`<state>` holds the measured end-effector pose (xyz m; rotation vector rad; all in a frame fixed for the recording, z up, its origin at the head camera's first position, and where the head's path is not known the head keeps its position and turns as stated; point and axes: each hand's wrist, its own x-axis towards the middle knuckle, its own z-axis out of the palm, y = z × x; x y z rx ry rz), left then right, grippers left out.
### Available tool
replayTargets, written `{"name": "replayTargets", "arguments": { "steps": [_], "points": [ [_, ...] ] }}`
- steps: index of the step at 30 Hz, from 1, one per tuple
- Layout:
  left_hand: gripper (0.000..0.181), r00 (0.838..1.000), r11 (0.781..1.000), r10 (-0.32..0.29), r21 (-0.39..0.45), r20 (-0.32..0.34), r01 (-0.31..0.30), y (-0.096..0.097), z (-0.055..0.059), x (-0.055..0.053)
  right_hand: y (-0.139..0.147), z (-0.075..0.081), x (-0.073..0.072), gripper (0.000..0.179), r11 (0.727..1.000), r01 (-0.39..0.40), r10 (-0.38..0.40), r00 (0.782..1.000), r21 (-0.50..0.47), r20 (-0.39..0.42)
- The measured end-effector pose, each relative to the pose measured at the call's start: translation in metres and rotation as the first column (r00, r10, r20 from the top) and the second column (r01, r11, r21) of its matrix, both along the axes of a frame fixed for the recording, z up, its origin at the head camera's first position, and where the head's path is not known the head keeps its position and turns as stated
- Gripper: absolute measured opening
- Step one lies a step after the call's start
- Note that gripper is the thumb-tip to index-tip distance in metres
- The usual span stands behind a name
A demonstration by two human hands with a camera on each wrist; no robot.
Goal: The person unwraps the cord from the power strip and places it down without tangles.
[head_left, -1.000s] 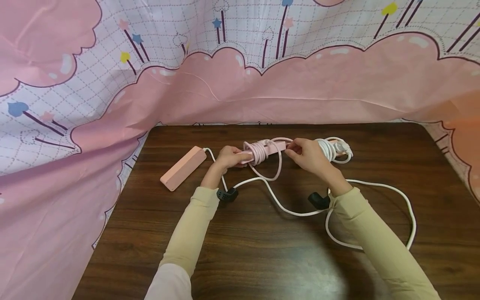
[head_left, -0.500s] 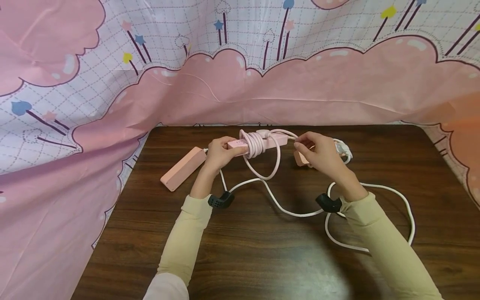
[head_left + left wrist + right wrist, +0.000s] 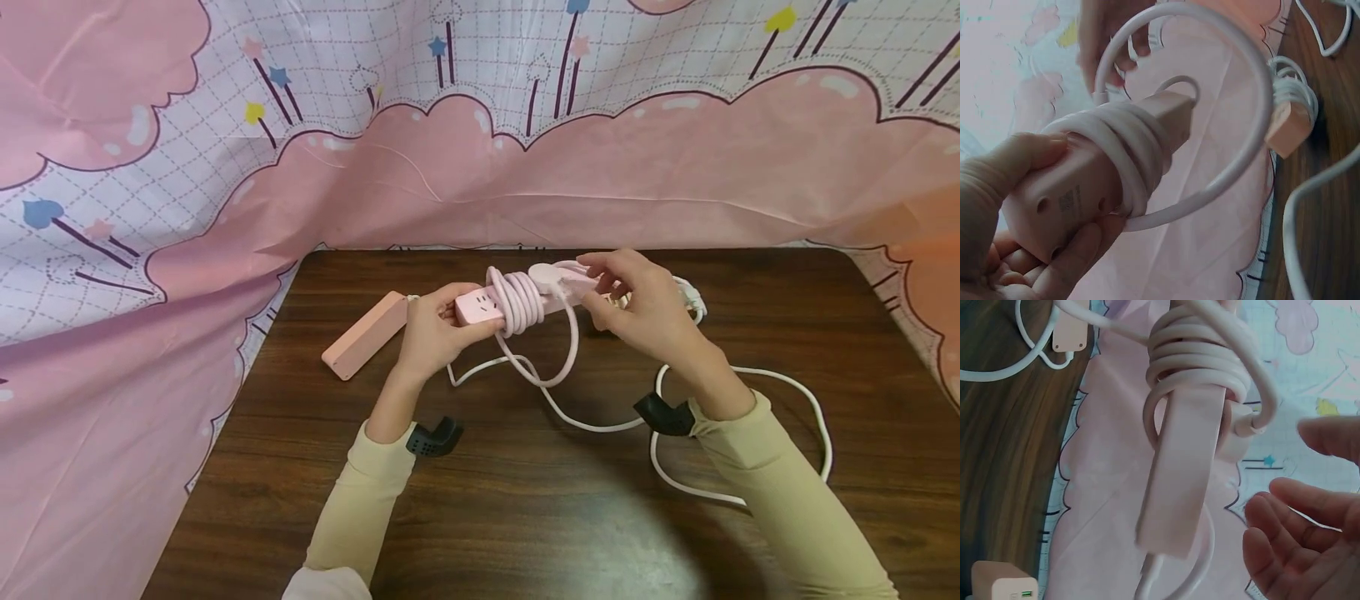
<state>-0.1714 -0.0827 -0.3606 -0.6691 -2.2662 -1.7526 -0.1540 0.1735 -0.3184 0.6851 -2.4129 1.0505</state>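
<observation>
My left hand (image 3: 431, 333) grips one end of a pink power strip (image 3: 476, 308), thumb on one side and fingers around the other. A pale pink cord (image 3: 522, 302) is wound several times around the strip's middle, and a loose loop hangs below it. The cord's plug (image 3: 546, 277) sits at the strip's socket face beside the coils. In the left wrist view the strip (image 3: 1079, 194) is held up off the table. My right hand (image 3: 641, 302) is at the strip's far end; in the right wrist view its loosely bent fingers (image 3: 1300, 503) are apart from the strip.
A second pink power strip (image 3: 367, 335) lies at the left on the dark wooden table (image 3: 510, 517), its white cord (image 3: 585, 427) running across to the right. Behind my right hand lies another strip with a wound white cord (image 3: 1291, 87). A patterned curtain (image 3: 525, 192) hangs behind the table.
My left hand has raised the wound power strip from the tabletop and turned it so its sockets show. My right hand has moved slightly right, and its fingers have spread.
</observation>
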Motion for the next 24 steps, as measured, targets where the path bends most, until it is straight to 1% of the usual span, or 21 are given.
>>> {"name": "replayTargets", "arguments": {
  "steps": [2, 4, 9, 12, 16, 19, 22, 24],
  "points": [
    [0.042, 1.0, 1.0, -0.017, -0.005, -0.01, 0.017, 0.003, 0.0, 0.008, -0.002, 0.002, 0.003, 0.034, 0.998, -0.021, 0.022, 1.0, 0.053, -0.008],
    [0.043, 0.999, 1.0, -0.029, -0.009, -0.025, 0.028, 0.006, 0.0, 0.014, -0.004, 0.002, 0.005, 0.036, 0.996, -0.042, 0.042, 0.999, 0.084, -0.006],
    [0.044, 0.997, 0.999, -0.046, -0.031, -0.067, 0.044, 0.013, 0.0, 0.024, -0.005, 0.003, 0.01, 0.037, 0.989, -0.08, 0.084, 0.996, 0.128, -0.025],
    [0.043, 0.996, 0.998, -0.04, -0.045, -0.074, 0.037, 0.015, -0.001, 0.027, -0.004, 0.005, 0.012, 0.036, 0.983, -0.093, 0.095, 0.995, 0.161, -0.007],
    [0.044, 0.995, 0.998, -0.038, -0.045, -0.089, 0.034, 0.017, -0.004, 0.031, -0.004, 0.008, 0.014, 0.037, 0.971, -0.116, 0.105, 0.992, 0.207, 0.062],
    [0.044, 0.992, 0.998, -0.046, -0.05, -0.115, 0.04, 0.019, -0.006, 0.033, -0.005, 0.008, 0.017, 0.04, 0.958, -0.138, 0.111, 0.987, 0.252, 0.117],
    [0.044, 0.987, 0.997, -0.05, -0.063, -0.151, 0.041, 0.02, -0.008, 0.034, -0.007, 0.008, 0.019, 0.042, 0.949, -0.143, 0.108, 0.985, 0.28, 0.135],
    [0.044, 0.984, 0.997, -0.049, -0.07, -0.17, 0.038, 0.02, -0.009, 0.035, -0.008, 0.007, 0.02, 0.041, 0.948, -0.131, 0.099, 0.987, 0.289, 0.125]
  ]
}}
